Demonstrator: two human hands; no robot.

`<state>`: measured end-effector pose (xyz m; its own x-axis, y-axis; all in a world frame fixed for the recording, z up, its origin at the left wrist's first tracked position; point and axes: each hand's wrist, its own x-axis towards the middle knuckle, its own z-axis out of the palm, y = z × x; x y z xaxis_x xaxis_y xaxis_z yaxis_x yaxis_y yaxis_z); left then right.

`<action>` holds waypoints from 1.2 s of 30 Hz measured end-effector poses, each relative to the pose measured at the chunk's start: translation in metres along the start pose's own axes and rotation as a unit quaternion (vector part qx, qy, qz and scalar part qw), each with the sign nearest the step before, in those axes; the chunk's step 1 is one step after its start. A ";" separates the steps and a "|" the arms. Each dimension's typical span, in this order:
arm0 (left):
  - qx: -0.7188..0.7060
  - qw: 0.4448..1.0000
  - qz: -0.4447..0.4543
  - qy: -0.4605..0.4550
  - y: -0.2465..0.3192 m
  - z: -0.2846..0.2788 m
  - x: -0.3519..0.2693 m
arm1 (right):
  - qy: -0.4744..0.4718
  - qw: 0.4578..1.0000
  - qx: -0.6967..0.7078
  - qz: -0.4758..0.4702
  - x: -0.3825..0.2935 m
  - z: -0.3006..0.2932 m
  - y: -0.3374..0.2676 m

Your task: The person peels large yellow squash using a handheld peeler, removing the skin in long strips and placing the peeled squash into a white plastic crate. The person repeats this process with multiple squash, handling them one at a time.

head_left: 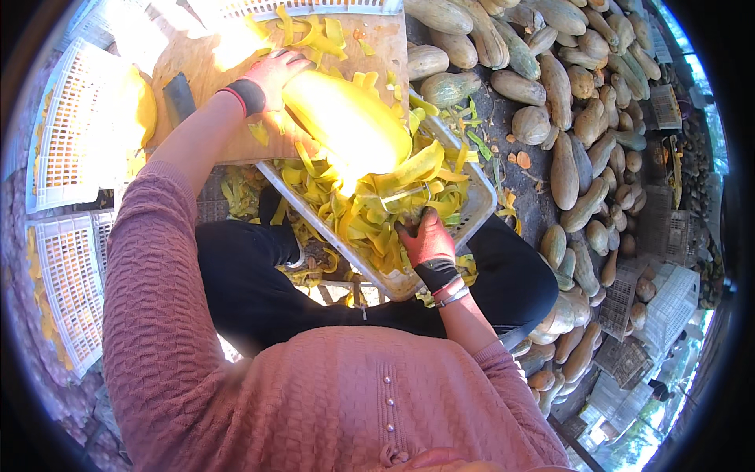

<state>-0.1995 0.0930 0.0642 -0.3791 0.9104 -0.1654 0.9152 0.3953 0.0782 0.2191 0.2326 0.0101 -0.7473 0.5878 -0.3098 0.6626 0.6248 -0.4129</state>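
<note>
A large peeled yellow squash (348, 118) lies slantwise from the wooden board (377, 59) over a white plastic crate (481, 194). My left hand (276, 75), in a red and black glove, grips its upper left end. Bright sun washes out part of its surface. My right hand (429, 239), gloved alike, is closed around the handle of a peeler (407, 196), whose metal frame points up and left, just below the squash's lower end. The handle is mostly hidden by my fingers. Long yellow peels (365, 218) fill the crate beneath.
A dark flat blade-like piece (179, 99) and more peels (321, 38) lie on the board. White slatted crates (68, 124) stand at left, one beside a yellow peeled squash (141, 109). Many unpeeled squashes (554, 88) cover the ground at right, with stacked crates (672, 301) beyond.
</note>
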 end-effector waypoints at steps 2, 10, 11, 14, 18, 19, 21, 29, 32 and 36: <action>0.006 1.000 0.007 0.014 -0.007 0.013 -0.001 | 0.034 0.998 0.021 -0.050 0.011 -0.016 -0.046; 0.001 1.000 0.017 0.024 -0.008 0.008 0.001 | 0.007 0.999 0.005 0.039 0.026 0.010 -0.006; -0.003 1.000 0.014 0.024 -0.006 0.006 0.000 | -0.011 0.997 0.021 0.067 0.025 0.012 0.008; 0.009 0.999 0.015 0.028 -0.012 0.017 0.001 | 0.055 0.996 0.058 -0.044 0.029 0.002 -0.032; 0.007 1.000 -0.008 0.024 -0.005 0.012 0.000 | 0.106 0.987 -0.011 -0.117 0.045 -0.001 -0.068; 0.002 1.000 -0.004 0.024 -0.004 0.009 -0.001 | 0.073 0.991 0.001 -0.111 0.048 0.007 -0.047; -0.014 1.000 -0.001 0.027 -0.002 0.008 -0.002 | 0.046 0.998 -0.036 -0.004 0.037 0.008 -0.019; -0.041 0.991 0.015 0.125 -0.014 0.038 -0.020 | -0.065 0.736 0.661 0.130 0.046 -0.038 -0.029; -0.034 0.981 0.042 0.188 -0.012 0.046 -0.046 | -0.174 0.619 0.763 0.061 0.062 -0.024 -0.036; 0.004 0.980 -0.030 0.194 0.001 0.059 -0.093 | -0.174 0.596 0.784 0.013 0.055 -0.026 -0.056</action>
<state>-0.1552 0.0019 0.0216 -0.4542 0.8638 0.2179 0.8902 0.4499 0.0721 0.1417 0.2434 0.0388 -0.8837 0.2750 -0.3789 0.0165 -0.7905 -0.6122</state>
